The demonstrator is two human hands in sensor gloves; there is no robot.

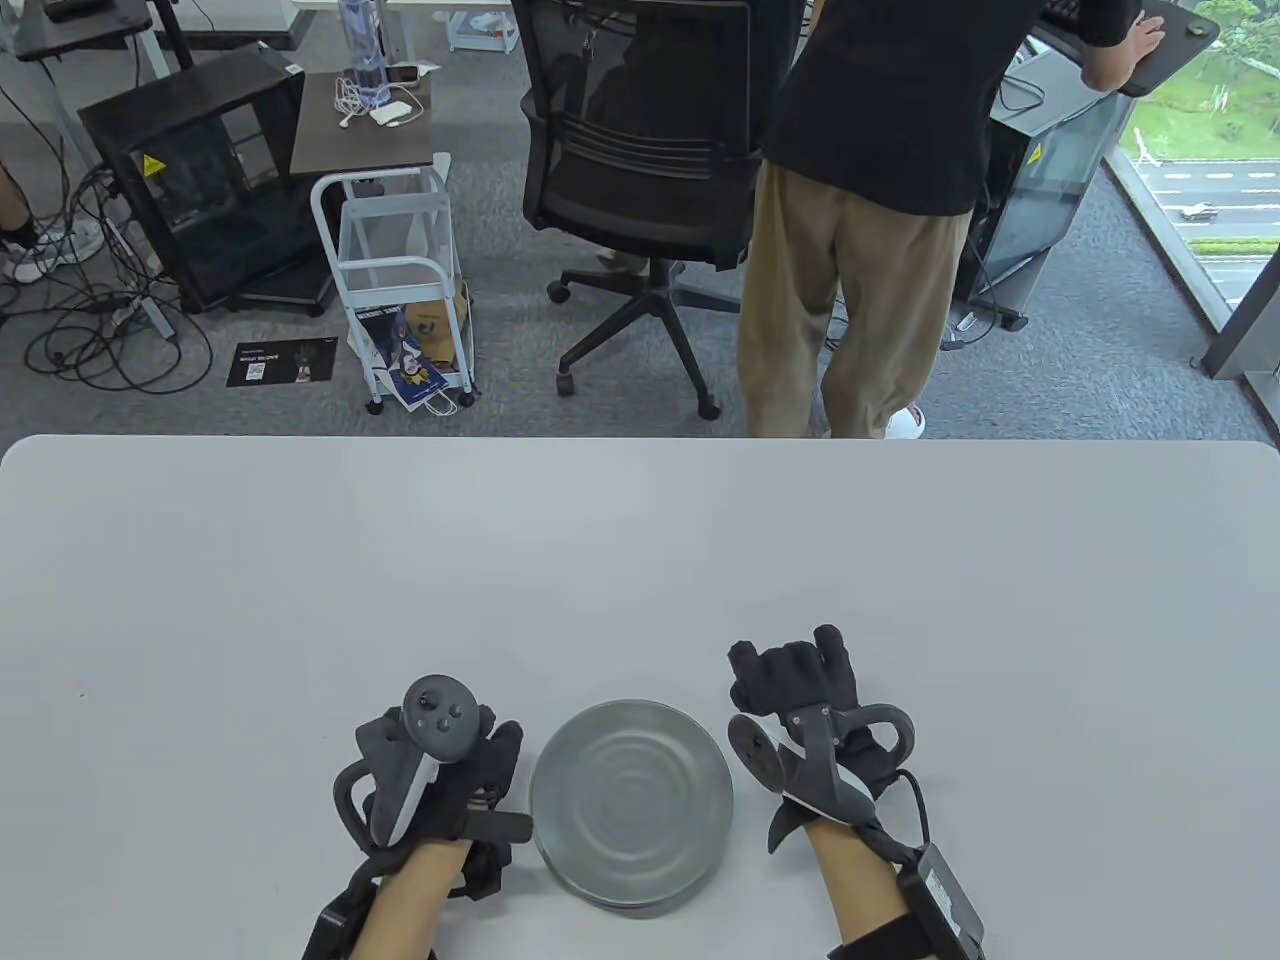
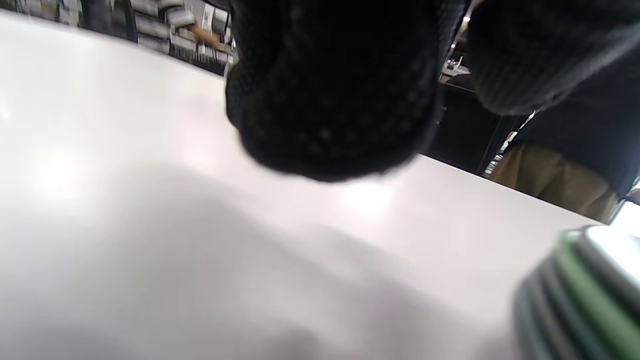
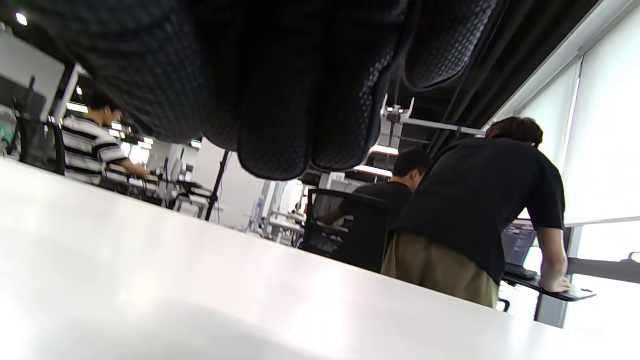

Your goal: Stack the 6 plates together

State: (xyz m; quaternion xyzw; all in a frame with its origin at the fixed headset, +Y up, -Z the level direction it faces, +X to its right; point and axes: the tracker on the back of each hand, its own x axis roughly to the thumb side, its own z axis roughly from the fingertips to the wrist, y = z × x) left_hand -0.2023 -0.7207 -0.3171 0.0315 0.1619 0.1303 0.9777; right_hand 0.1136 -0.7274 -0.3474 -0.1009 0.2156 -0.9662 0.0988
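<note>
A stack of round grey plates [image 1: 631, 800] sits on the white table [image 1: 640, 560] near its front edge, between my two hands. Its layered rims, grey with one green, show at the lower right of the left wrist view [image 2: 580, 300]. My left hand [image 1: 470, 775] rests on the table just left of the stack, fingers curled, holding nothing. My right hand [image 1: 790, 675] rests on the table just right of the stack, fingers curled under, empty. Gloved fingers [image 3: 280, 100] fill the top of the right wrist view.
A person in a black shirt and tan trousers [image 1: 860, 250] stands beyond the table's far edge next to a black office chair [image 1: 640, 170]. A white cart [image 1: 400, 290] stands further left on the floor.
</note>
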